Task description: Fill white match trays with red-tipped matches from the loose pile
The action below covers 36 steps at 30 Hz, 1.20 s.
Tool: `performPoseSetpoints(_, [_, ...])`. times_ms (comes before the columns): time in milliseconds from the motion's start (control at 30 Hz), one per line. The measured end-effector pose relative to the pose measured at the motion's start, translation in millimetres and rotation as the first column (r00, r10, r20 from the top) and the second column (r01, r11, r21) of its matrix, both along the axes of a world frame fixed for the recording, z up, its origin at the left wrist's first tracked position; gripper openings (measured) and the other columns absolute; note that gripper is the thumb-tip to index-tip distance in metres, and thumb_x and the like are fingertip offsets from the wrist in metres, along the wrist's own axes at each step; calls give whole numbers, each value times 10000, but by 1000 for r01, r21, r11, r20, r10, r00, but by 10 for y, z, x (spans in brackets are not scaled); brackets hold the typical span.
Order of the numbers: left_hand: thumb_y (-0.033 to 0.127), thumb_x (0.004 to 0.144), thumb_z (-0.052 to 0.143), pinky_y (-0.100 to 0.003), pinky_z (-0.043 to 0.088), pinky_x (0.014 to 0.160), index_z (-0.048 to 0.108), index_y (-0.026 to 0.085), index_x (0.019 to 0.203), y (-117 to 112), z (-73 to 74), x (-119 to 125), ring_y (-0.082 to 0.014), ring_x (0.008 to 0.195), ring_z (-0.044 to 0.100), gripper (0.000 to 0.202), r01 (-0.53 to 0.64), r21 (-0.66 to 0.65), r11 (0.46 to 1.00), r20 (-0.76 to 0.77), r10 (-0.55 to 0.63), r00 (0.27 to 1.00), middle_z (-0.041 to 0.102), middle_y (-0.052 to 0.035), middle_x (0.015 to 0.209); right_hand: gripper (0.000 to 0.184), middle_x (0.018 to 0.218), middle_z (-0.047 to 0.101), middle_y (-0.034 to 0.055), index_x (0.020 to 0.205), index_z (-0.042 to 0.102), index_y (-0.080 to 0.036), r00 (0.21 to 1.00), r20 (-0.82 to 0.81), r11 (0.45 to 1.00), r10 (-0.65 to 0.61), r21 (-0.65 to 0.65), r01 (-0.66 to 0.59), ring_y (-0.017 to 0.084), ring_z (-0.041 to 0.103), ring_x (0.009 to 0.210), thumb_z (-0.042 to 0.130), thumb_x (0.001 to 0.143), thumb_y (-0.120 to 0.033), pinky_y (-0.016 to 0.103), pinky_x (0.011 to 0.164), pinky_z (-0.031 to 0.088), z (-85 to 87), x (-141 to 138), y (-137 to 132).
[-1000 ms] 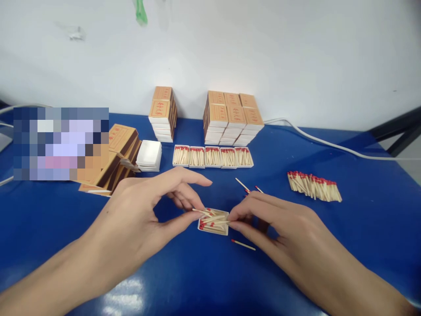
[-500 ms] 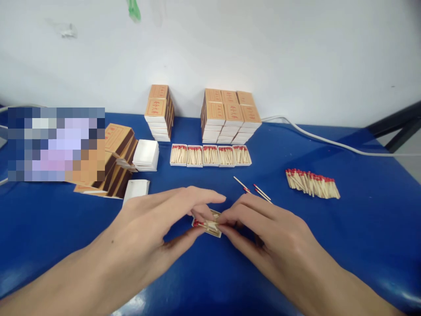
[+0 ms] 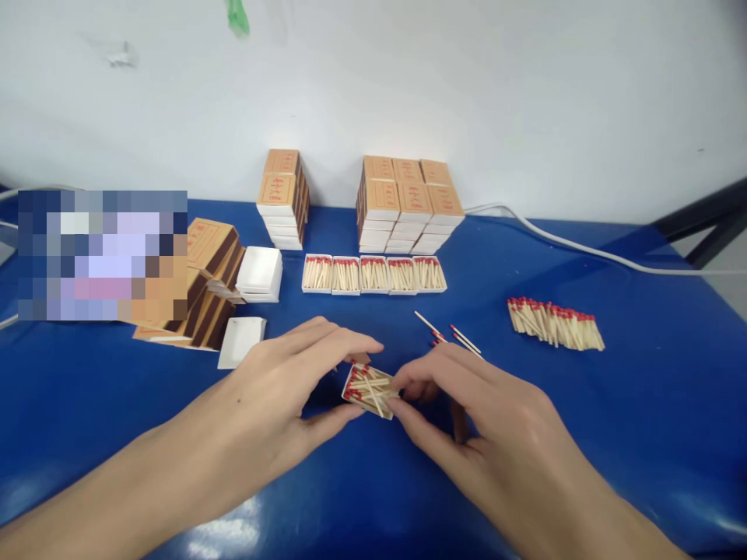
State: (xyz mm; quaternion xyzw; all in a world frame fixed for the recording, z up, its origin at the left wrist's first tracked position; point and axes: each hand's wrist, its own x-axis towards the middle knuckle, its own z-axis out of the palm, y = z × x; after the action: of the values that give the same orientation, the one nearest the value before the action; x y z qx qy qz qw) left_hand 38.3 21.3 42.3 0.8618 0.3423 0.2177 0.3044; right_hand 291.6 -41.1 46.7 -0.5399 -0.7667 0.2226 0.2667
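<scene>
A small white matchbox tray (image 3: 369,389) full of red-tipped matches sits on the blue table (image 3: 642,420) between my hands. My left hand (image 3: 280,397) curls around its left end, thumb below and fingers above it. My right hand (image 3: 467,404) pinches its right end with thumb and forefinger. The matches in the tray lie partly crossed.
A row of several filled trays (image 3: 373,274) lies behind. Two stacks of closed matchboxes (image 3: 408,202) stand by the wall. Empty white trays (image 3: 260,274) and brown sleeves (image 3: 213,264) lie left. A loose match pile (image 3: 554,323) lies right; a few stray matches (image 3: 449,336) lie near my right hand.
Both hands closed in on the tray and shifted it slightly left. The loose match in front of the tray a second ago is out of sight. The tray's matches show again between my fingers.
</scene>
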Motion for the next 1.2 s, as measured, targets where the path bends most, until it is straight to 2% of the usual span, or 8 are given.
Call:
performPoseSetpoints(200, [140, 1026, 852, -259, 636, 980, 676, 309, 1382, -21, -28, 49, -129, 1095, 774, 430, -7, 1, 1000, 27, 7, 1000, 769, 34, 1236, 128, 992, 775, -12, 1058, 773, -246, 999, -48, 1000, 15, 0, -15, 136, 749, 857, 723, 1102, -136, 260, 744, 575, -86, -23, -37])
performPoseSetpoints(400, [155, 1009, 857, -267, 621, 937, 711, 293, 1316, -26, -96, 48, -140, 1053, 753, 367, -28, 1, 1000, 46, 28, 999, 739, 25, 1218, 30, 979, 771, -27, 1096, 755, -280, 999, -20, 999, -41, -19, 41, 142, 742, 821, 764, 1123, -289, 280, 758, 598, -25, -12, -40])
performPoseSetpoints(533, [151, 982, 889, -274, 615, 936, 702, 309, 1326, -51, -122, 51, -152, 1052, 746, 423, -36, -4, 999, 52, 37, 998, 731, 28, 1219, 312, 960, 733, 33, 1169, 722, -233, 990, 118, 990, -71, 132, 55, 227, 741, 826, 797, 1086, -524, 343, 622, 572, -44, -87, -71])
performPoseSetpoints(600, [130, 960, 913, -258, 610, 930, 683, 325, 1363, -57, -113, 55, -144, 1064, 745, 504, -30, -8, 1000, 47, 31, 998, 731, 40, 1224, 391, 996, 727, 67, 1175, 713, -217, 982, 173, 987, -82, 152, 55, 258, 749, 840, 781, 1079, -590, 354, 565, 548, -67, -124, -71])
performPoseSetpoints(833, [151, 956, 937, -227, 603, 871, 652, 322, 1417, -45, -82, 68, -117, 1033, 744, 568, -23, 15, 1000, 32, 22, 999, 747, 61, 1216, 102, 1061, 741, 30, 1205, 689, -259, 992, 120, 998, -33, 49, 27, 210, 765, 888, 726, 1137, -325, 325, 666, 601, -108, -70, -33])
performPoseSetpoints(967, [136, 922, 962, -224, 599, 863, 683, 298, 1345, -48, -80, 70, -110, 1028, 748, 532, -36, 36, 999, 35, 34, 999, 754, 66, 1196, 128, 1054, 742, 13, 1246, 684, -270, 995, 95, 997, -18, 71, 11, 186, 739, 873, 722, 1149, -344, 319, 737, 600, -106, -5, -52])
performPoseSetpoints(1067, [156, 880, 999, -242, 582, 795, 718, 257, 1200, -36, -62, 71, -106, 907, 728, 437, -72, 56, 996, 35, 70, 997, 742, 74, 1060, 210, 1034, 722, 4, 1251, 687, -276, 996, 88, 997, -4, 76, -3, 191, 722, 876, 788, 1111, -397, 317, 726, 586, -113, 5, -63])
performPoseSetpoints(1200, [211, 833, 1055, -255, 563, 719, 754, 245, 1103, -15, -42, 63, -98, 806, 707, 406, -93, 69, 993, 37, 91, 995, 742, 77, 993, 129, 1038, 717, -17, 1237, 700, -285, 999, 43, 998, 26, 56, -29, 159, 726, 902, 747, 1127, -234, 286, 774, 580, -126, -4, -45])
